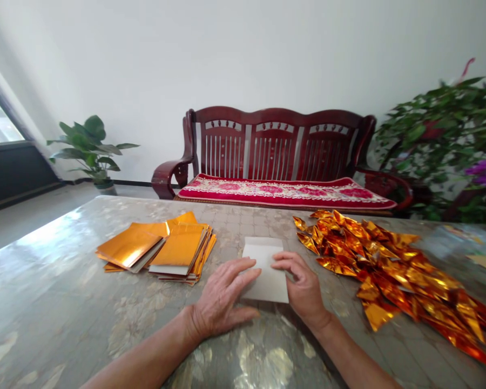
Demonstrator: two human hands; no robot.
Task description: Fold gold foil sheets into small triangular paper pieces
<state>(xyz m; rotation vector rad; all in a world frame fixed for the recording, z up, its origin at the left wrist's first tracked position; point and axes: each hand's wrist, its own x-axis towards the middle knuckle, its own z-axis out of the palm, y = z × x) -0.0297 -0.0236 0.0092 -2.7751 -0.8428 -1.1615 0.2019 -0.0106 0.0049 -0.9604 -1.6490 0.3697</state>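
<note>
A white-faced sheet of paper (265, 281) lies on the table in front of me, with a crease or folded strip along its far edge. My left hand (229, 294) rests at its left side, fingers stretched out and apart, fingertips on the paper. The fingers of my right hand (303, 286) curl over the right edge of the same sheet; the thumb is partly hidden. Left of my hands sits a stack of gold foil paper sheets (178, 246), some with white undersides showing. To the right is a heap of folded gold foil pieces (389, 265) with pointed ends.
The table (85, 319) has a shiny, flower-patterned cover. Clear plastic wrapping (457, 237) lies at its far right. Behind stands a dark red wooden bench (275, 140) with a red patterned cushion (283, 192). Potted plants (93, 146) flank the bench on both sides.
</note>
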